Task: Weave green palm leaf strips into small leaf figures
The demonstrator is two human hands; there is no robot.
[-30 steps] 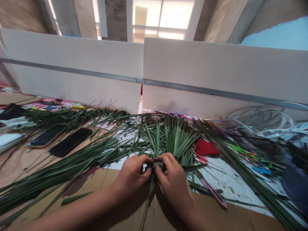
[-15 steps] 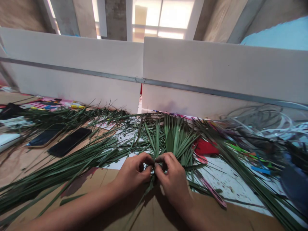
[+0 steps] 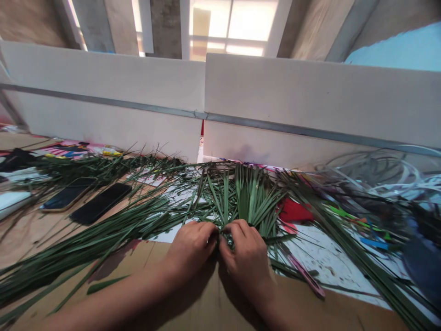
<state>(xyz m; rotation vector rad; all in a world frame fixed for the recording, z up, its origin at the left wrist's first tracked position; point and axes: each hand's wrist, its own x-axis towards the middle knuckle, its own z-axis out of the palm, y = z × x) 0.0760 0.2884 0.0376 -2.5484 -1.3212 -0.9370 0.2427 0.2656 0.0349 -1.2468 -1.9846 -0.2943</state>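
Observation:
My left hand (image 3: 195, 243) and my right hand (image 3: 246, 250) meet at the middle of the work surface, fingertips almost touching. Both are closed in a pinch at the near end of some green leaf strips (image 3: 223, 197), though the exact spot they grip is hidden by the fingers. Beyond the hands a fan of pleated green leaf (image 3: 251, 193) spreads away from me. Beneath my forearms lies a brown cardboard sheet (image 3: 151, 257). To the right of my right hand rests a pink slim-handled tool (image 3: 306, 276), its kind unclear.
Long bundles of leaf strips lie left (image 3: 86, 239) and right (image 3: 358, 248). Two phones, one cased (image 3: 69, 195) and one black (image 3: 99, 203), rest at left. A red cloth-like piece (image 3: 295, 210) and white coiled strips (image 3: 396, 177) are at right. White panels (image 3: 310, 101) stand behind.
My left hand has turned inward, its fingers curling over so the gap between thumb and forefinger has closed. The thin strip ends that hung below the hands no longer show.

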